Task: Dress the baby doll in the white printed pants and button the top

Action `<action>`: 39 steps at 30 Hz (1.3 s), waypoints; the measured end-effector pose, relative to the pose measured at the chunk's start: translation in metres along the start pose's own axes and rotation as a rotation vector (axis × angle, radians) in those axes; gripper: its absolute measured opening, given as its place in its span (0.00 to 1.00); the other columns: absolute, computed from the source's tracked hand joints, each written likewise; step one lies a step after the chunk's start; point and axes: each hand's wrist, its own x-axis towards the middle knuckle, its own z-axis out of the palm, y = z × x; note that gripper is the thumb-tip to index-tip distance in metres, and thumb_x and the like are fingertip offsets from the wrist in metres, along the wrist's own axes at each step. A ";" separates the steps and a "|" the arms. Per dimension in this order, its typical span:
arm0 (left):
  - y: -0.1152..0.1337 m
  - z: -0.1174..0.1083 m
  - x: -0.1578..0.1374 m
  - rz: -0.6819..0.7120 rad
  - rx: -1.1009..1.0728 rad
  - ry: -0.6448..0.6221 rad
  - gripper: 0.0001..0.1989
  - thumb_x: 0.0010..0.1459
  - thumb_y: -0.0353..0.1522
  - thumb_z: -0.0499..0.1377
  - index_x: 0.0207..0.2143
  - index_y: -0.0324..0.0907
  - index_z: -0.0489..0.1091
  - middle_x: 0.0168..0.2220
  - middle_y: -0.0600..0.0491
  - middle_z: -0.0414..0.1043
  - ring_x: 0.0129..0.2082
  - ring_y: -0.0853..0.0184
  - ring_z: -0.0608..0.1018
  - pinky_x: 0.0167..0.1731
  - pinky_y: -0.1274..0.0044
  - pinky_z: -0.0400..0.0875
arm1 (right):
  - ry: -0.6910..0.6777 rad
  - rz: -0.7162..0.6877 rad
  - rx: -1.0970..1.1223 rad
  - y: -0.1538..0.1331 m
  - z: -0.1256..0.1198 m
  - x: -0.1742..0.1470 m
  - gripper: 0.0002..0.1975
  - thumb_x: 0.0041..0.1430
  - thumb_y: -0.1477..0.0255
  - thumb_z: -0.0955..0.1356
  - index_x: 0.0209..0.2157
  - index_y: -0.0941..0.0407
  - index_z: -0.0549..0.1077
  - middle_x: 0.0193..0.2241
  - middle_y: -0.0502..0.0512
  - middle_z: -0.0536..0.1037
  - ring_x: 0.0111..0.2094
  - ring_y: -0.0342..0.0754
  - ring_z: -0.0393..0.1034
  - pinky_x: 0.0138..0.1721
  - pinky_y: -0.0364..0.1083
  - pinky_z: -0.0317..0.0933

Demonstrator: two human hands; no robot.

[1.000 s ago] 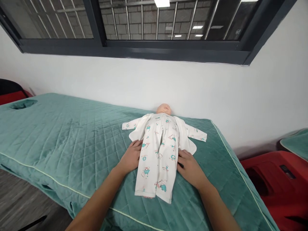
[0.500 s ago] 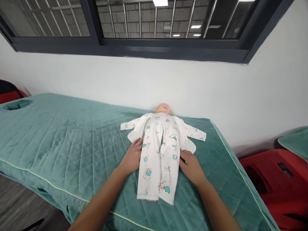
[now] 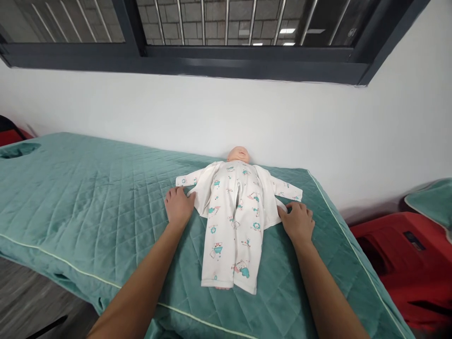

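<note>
Doll (image 3: 238, 154) (dressed) lay flat; shirt (image 3: 270, 200) hems at 9 and 3 were pinned by left hand (image 3: 179, 206) and right hand (image 3: 298, 220), both spread, holding nothing, likely to smooth it.

Soft printed cotton romper (image 3: 233, 221), smooth plastic doll head (image 3: 239, 154), quilted velvety teal bed cover (image 3: 88, 197).

Baby doll (image 3: 239, 154) lies on its back near the far right corner of the teal quilted bed (image 3: 88, 197), head at the far edge against the wall, feet toward the near edge. It is covered by a white printed romper (image 3: 233, 212) with small teal and pink figures; the sleeves are spread flat to both sides and the legs lie straight, side by side, toward the near edge. The top's open front flaps are splayed outward at hip level. Only the bare head shows clearly.
</note>
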 end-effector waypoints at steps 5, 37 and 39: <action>0.003 -0.001 0.008 -0.080 -0.012 -0.026 0.13 0.55 0.41 0.60 0.36 0.40 0.72 0.52 0.37 0.70 0.58 0.43 0.67 0.58 0.53 0.58 | -0.032 0.023 0.217 0.003 -0.009 -0.001 0.09 0.51 0.64 0.67 0.26 0.55 0.71 0.34 0.58 0.76 0.36 0.54 0.66 0.38 0.52 0.59; 0.114 -0.041 0.035 0.155 -0.694 -0.243 0.10 0.60 0.36 0.56 0.33 0.42 0.74 0.34 0.54 0.78 0.36 0.66 0.77 0.39 0.77 0.68 | -0.289 -0.370 0.575 -0.126 -0.059 -0.002 0.11 0.63 0.62 0.64 0.32 0.52 0.73 0.45 0.54 0.80 0.44 0.52 0.74 0.45 0.51 0.65; 0.129 -0.025 0.061 0.187 -0.674 -0.291 0.10 0.59 0.34 0.56 0.37 0.41 0.76 0.34 0.53 0.79 0.33 0.67 0.77 0.37 0.77 0.68 | -0.178 -0.248 0.584 -0.140 -0.047 0.029 0.10 0.61 0.63 0.65 0.31 0.53 0.73 0.36 0.53 0.80 0.37 0.50 0.73 0.39 0.48 0.63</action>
